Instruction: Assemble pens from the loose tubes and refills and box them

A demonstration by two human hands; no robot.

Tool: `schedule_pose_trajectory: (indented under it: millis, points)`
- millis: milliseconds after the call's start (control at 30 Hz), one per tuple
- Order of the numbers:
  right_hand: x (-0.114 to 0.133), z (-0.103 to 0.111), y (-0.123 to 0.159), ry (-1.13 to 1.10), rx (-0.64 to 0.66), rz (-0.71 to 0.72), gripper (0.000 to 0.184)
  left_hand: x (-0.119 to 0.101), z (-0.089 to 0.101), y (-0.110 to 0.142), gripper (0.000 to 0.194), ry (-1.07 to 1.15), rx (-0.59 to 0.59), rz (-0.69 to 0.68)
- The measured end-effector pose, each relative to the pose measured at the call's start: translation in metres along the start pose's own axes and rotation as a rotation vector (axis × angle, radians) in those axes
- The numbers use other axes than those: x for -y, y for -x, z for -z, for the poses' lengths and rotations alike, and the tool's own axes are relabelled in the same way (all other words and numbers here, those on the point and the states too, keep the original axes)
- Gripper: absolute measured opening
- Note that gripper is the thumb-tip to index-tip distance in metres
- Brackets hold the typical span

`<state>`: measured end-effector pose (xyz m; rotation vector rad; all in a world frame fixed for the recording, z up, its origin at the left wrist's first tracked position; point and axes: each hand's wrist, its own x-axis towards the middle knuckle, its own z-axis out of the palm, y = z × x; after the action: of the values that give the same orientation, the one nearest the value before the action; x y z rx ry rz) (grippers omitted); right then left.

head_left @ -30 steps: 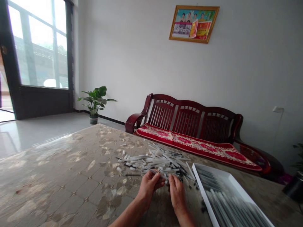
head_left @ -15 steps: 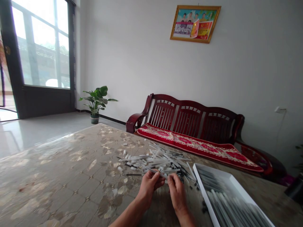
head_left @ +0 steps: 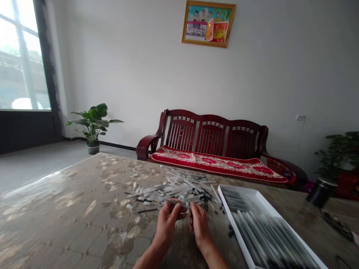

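Fingers [head_left: 174, 210] of my left hand [head_left: 167, 224] pinching a thin white tube [head_left: 178, 203], right hand [head_left: 199, 226] just beside it with fingers pressed together, 2 forearms angled up from bottom centre, tube pile [head_left: 179, 188] above, white tray [head_left: 234, 224] lower right

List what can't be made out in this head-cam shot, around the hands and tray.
- Head view: the left hand and right hand cover the near edge of the pile of white plastic tubes; their fingers hide any grip.
- Head view: the bottom edge cuts off the white tray.
- Head view: blur hides the detail of the rows of tubes inside it.
- Head view: the dark coil is too small to identify.
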<state>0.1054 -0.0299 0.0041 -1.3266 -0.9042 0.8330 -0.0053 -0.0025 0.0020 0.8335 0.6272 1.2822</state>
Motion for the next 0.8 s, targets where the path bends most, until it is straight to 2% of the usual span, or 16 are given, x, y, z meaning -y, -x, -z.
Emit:
schedule_pose_trajectory:
  millis: [100,200,333,467,533,600,633,700,800]
  points:
    - [0.001,-0.004,0.000,-0.116,-0.015,-0.090,0.051,-0.004,-0.002,0.003,0.044,-0.060,0.033,-0.062]
    - [0.003,0.000,-0.004,-0.173,-0.002,-0.123,0.051,-0.010,-0.002,0.002,0.048,-0.090,0.078,0.002]
    - [0.006,0.011,-0.010,-0.171,0.037,-0.087,0.051,-0.020,0.002,-0.001,0.046,-0.118,0.160,0.249]
    - [0.007,0.015,-0.008,-0.119,0.105,-0.050,0.048,-0.025,0.007,0.004,0.049,-0.116,0.393,0.584]
    - [0.003,0.014,-0.008,-0.093,0.139,-0.036,0.048,-0.024,0.009,0.007,0.047,-0.110,0.481,0.637]
    - [-0.003,0.014,-0.010,-0.055,0.141,-0.011,0.050,-0.022,0.009,0.009,0.042,-0.113,0.512,0.625]
    - [-0.006,0.014,-0.011,-0.011,0.122,0.015,0.050,-0.022,0.010,0.008,0.040,-0.102,0.494,0.612]
    - [-0.010,0.016,-0.014,0.168,0.046,0.132,0.046,-0.021,0.010,0.004,0.035,-0.029,0.383,0.563]
    - [-0.012,0.021,-0.014,0.594,-0.054,0.388,0.022,-0.024,0.013,-0.010,0.023,0.146,0.094,0.402]
